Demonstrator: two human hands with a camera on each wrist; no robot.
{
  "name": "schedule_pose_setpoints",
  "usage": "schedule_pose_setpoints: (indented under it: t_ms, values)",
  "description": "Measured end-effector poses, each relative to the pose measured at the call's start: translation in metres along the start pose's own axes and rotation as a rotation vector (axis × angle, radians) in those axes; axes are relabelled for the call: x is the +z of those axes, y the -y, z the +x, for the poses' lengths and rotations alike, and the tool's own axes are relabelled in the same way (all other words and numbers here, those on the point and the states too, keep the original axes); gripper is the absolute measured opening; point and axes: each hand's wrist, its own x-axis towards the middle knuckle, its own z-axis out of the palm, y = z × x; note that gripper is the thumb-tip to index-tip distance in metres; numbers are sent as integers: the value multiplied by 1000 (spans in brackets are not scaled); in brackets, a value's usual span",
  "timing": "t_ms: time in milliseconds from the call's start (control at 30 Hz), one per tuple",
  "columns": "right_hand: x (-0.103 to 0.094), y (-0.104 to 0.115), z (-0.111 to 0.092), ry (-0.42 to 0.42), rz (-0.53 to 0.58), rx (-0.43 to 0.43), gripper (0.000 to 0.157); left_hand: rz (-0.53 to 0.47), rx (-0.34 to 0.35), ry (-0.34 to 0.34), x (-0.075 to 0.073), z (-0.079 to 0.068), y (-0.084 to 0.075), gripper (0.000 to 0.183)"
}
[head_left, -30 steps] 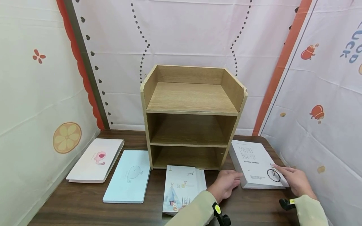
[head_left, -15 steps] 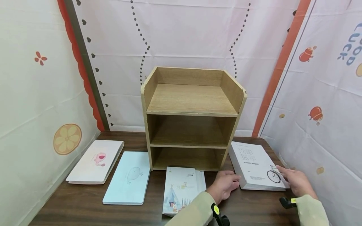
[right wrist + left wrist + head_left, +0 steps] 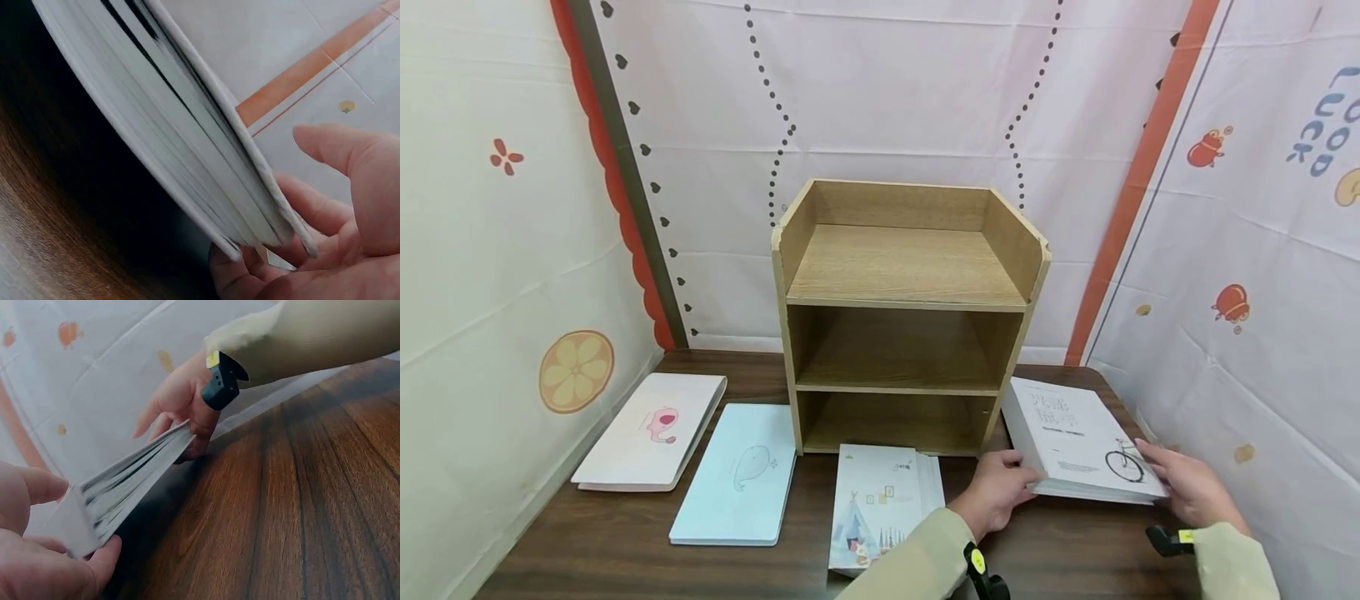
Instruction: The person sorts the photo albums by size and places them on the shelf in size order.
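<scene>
A thick white book with a bicycle drawing on its cover lies at the right of the table in the head view. Its near edge is raised, and a dark gap shows below the book in the right wrist view. My left hand grips the spine side, its thumb near the top edge and a fingertip under the lower corner in the left wrist view. At the opposite side my right hand holds the book's edge, with fingers curled around and beneath it.
A wooden shelf unit stands at the back centre. Before it lies a small stack of books with a tent picture. To the left are a light blue notebook and a white elephant notebook. Printed cloth walls enclose the table.
The near edge of the white book has risen slightly off the table, and the left fingers have moved under its corner. The other books and the shelf stay in place.
</scene>
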Motion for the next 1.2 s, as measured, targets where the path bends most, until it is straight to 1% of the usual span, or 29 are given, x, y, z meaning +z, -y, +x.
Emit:
schedule_pose_setpoints:
  t_ms: [67,100,200,300,400,533,600,667,833,967,1067,1200]
  values:
    - [-2,-4,-2,61,58,-3,22,69,32,6,2,-1,0,52]
    - [-3,-5,-2,94,76,-6,18,102,48,3,3,-1,0,52]
    - [-5,-11,-4,154,107,-13,29,201,79,-24,6,-3,1,47]
    - [-7,-16,-5,179,111,-26,33,249,83,-46,8,-4,2,40]
    - [-7,-19,-6,168,90,-48,33,273,76,-58,10,-3,2,40]
    - [-8,-23,-9,161,24,-88,32,308,77,-74,11,-3,2,43]
    - [-10,-25,-11,191,10,-99,34,316,86,-77,12,-3,2,42]
    - [-11,-26,-12,250,40,-94,36,310,89,-76,12,-4,1,42]
    - [-18,-28,-11,502,227,-61,44,289,80,-43,10,-6,0,54]
    - [-23,-33,-8,699,334,-96,55,296,77,-10,6,-6,-2,64]
    - [-24,-36,-5,799,399,-118,60,271,82,21,4,-5,-3,67]
    - [-25,-39,-2,892,479,-136,65,207,88,51,3,-3,-4,68]
